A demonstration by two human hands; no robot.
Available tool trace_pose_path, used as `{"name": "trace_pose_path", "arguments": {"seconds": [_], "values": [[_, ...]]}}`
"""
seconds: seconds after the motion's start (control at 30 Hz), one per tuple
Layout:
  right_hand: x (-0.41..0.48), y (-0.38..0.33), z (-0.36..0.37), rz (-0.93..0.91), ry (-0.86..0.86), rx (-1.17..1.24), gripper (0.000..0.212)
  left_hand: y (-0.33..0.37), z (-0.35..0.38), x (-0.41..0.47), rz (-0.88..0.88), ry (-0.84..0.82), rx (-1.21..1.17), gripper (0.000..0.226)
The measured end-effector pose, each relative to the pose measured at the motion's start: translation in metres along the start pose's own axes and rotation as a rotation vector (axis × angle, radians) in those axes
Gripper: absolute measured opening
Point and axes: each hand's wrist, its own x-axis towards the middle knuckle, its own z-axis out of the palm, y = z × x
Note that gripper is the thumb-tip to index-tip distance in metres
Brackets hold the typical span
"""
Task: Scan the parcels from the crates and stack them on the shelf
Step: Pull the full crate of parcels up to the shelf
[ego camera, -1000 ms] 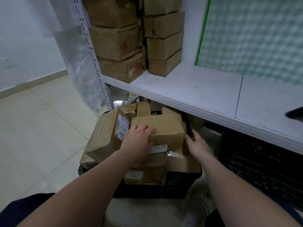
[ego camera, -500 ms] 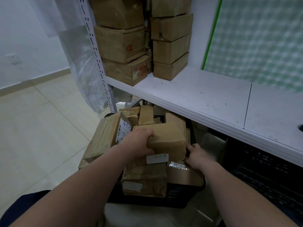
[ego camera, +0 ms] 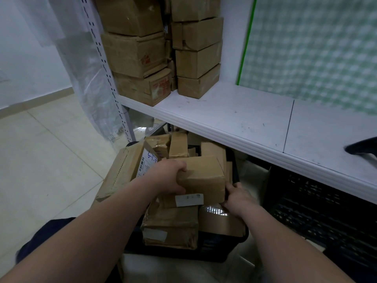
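Black crate [ego camera: 214,248] sitting on the floor under the shelf [ego camera: 234,115] front edge, packed with brown cardboard parcels. Target parcel [ego camera: 204,176] sitting on top of the pile, crate's middle. Left hand [ego camera: 167,176] curling fingers over its left end. Right hand [ego camera: 237,198] gripping its lower right corner, fingertips hidden behind it. Flat box [ego camera: 120,172] leaning over the crate's left edge. Box stacks [ego camera: 138,56] filling the shelf's back left corner. Second crate [ego camera: 326,211] standing to the right, contents too dark to tell.
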Motion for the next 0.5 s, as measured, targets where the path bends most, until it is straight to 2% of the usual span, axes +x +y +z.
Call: {"name": "trace_pose_path", "arguments": {"seconds": [0.3, 0.5], "values": [[-0.041, 0.030, -0.001, 0.106, -0.014, -0.025, 0.073, 0.034, 0.010, -0.012, 0.088, -0.030, -0.028, 0.052], [-0.055, 0.041, -0.003, 0.173, -0.041, -0.067, 0.067, 0.032, 0.014, -0.026, 0.138, -0.085, -0.038, 0.068]]}}
